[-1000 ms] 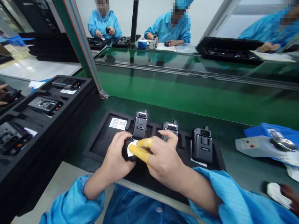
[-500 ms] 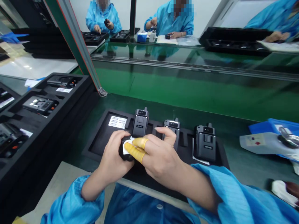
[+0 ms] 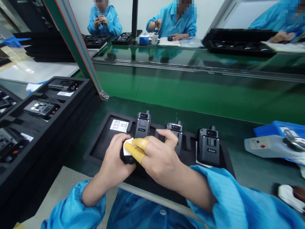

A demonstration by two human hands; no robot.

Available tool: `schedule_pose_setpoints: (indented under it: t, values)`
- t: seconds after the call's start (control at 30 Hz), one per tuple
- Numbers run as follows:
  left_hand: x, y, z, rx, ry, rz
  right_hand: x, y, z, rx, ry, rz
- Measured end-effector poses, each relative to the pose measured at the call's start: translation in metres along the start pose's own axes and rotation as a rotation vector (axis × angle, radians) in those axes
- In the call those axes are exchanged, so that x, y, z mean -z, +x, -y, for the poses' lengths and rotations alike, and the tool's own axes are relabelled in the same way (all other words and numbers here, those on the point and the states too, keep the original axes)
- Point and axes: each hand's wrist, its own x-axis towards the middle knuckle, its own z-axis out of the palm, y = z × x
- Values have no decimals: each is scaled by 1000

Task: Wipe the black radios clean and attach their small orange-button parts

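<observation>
My left hand (image 3: pixel 114 162) is wrapped round a black handheld radio (image 3: pixel 128 159), most of it hidden by my fingers. Two fingers of my right hand (image 3: pixel 159 157), in yellow finger cots (image 3: pixel 137 151), press a small white wiping cloth (image 3: pixel 127 147) against the radio's upper face. Under my hands lies a black foam tray (image 3: pixel 100 141) with a barcode label sheet (image 3: pixel 119 125) at its left. Upright in view on that tray are a radio (image 3: pixel 142 124) behind my hands, another (image 3: pixel 177 136) partly covered by my right hand, and a third (image 3: pixel 208 146) further right.
Stacked black foam trays (image 3: pixel 78 105) with more radios stand at the left. To the right are a clear dispenser bottle (image 3: pixel 264 146) and a blue bin (image 3: pixel 278 128). A green partition (image 3: pixel 190 86) rises behind; co-workers in blue sit beyond it.
My right fingers and the cloth have shifted slightly left and up over the radio, still touching it. Across the partition, the co-worker at left has raised both hands.
</observation>
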Motion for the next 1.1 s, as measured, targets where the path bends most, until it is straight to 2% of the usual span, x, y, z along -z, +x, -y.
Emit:
schedule_pose_setpoints:
  t: [0.27, 0.47, 0.63, 0.8, 0.97, 1.1]
  values:
    - [-6, 0, -4, -4, 1, -39, 1, -8, 24, -124, -117, -25]
    - [-7, -1, -5, -1, 11, -45, 2, -10, 28, -169, -138, -37]
    - [-4, -1, -4, -9, 42, -41, 7, -12, 17, -176, -141, 22]
    - [-4, -1, -3, -17, 31, -28, 6, -9, 7, -153, -123, 18]
    - [-5, -2, -3, -15, 14, -48, 0, -5, 14, -67, -52, 15]
    - [-6, -4, -3, -13, 18, -52, 1, -6, 23, -100, -72, -3]
